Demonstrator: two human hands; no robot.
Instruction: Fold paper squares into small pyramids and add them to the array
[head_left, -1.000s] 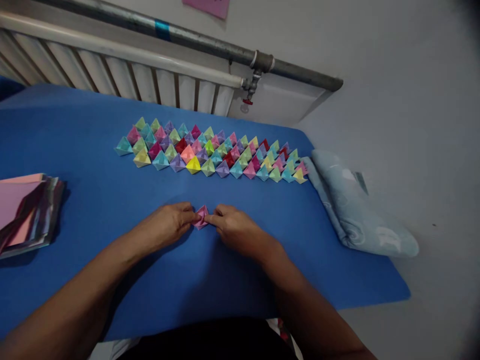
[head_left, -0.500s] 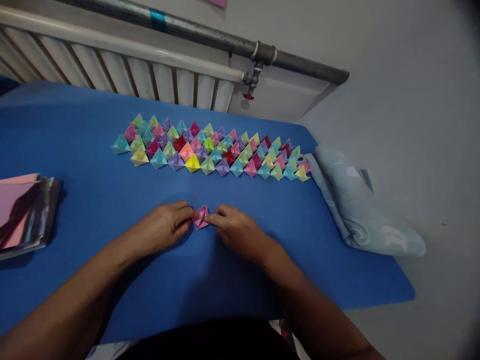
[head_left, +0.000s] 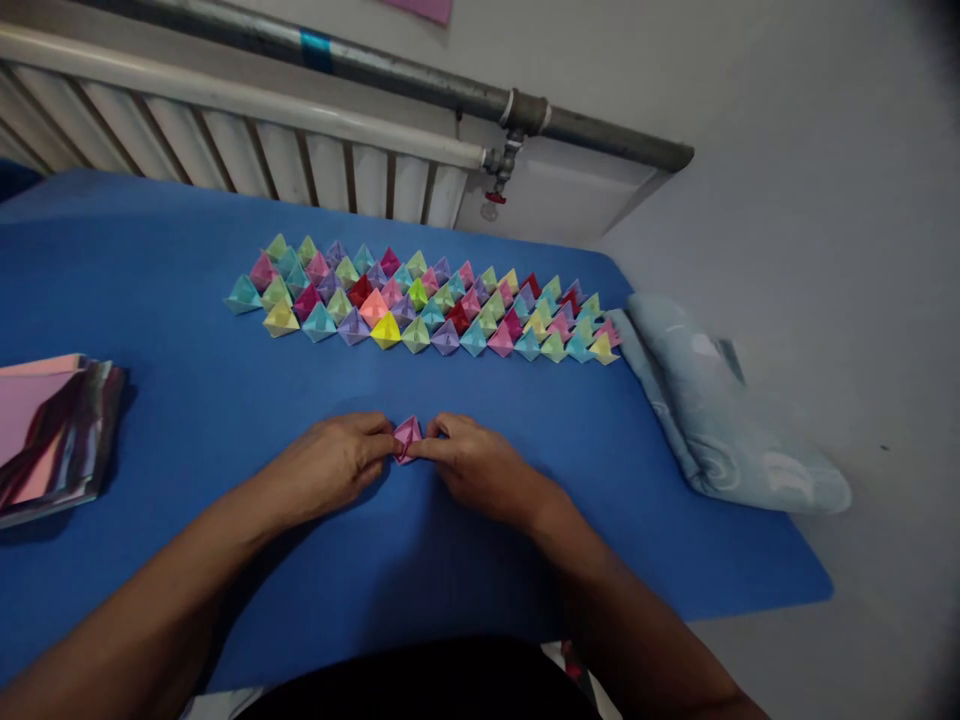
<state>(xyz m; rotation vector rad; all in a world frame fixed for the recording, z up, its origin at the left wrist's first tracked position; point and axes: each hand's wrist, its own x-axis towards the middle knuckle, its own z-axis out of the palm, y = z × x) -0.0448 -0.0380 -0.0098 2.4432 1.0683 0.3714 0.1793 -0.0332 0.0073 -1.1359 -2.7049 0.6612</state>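
Observation:
Between my two hands is a small pink folded paper boat (head_left: 408,436), low over the blue table surface. My left hand (head_left: 341,458) is closed, its thumb and fingers pinching the boat's left side. From the other side, my right hand (head_left: 478,458) grips the right part, its thumb or forefinger reaching in at the middle of the paper. The fingertips partly cover the folds. Farther back stand rows of folded paper boats (head_left: 415,334) in many colours, packed closely together.
A stack of coloured paper sheets (head_left: 45,420) lies at the left. Toward the right edge of the blue table (head_left: 300,620) rests a folded light-blue cloth (head_left: 720,430). A white radiator (head_left: 285,165), a metal pipe (head_left: 420,85) and a red-handled valve (head_left: 496,197) line the back wall.
My left hand has shifted slightly right, and its fingers now overlap more of the pink boat. The boat has turned a little and looks narrower. My right hand has barely moved.

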